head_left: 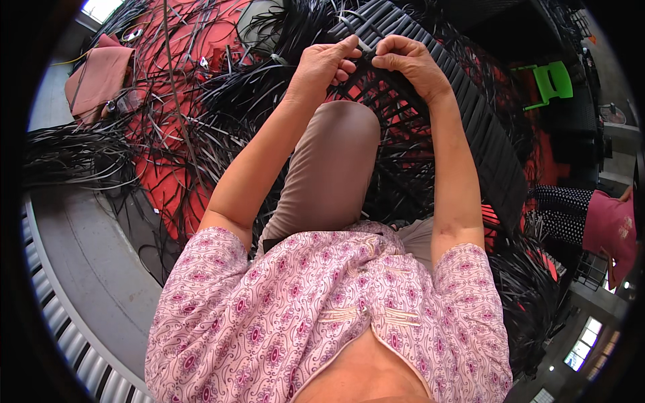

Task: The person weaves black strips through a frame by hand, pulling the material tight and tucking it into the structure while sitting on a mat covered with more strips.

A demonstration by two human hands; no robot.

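My left hand point(324, 66) and my right hand point(413, 66) are raised close together at the upper middle, both closed in a pinch. A short pale grey strip point(365, 46) shows between their fingertips, and both hands appear to grip it. Just beyond and under them, a dark frame wrapped in rows of flat black bands point(480, 124) slants from the top middle down to the right. Below my right hand, black strips cross its open part. My bent knee point(336, 151) is between my forearms. Where the pale strip ends is hard to see.
Loose black strips point(245, 87) lie tangled over a red floor covering point(156, 176). Pinkish-brown sheet material point(101, 77) lies far left, and a grey slatted metal edge point(60, 309) curves at lower left. A green chair point(552, 82) and a person in a pink top point(608, 225) are at right.
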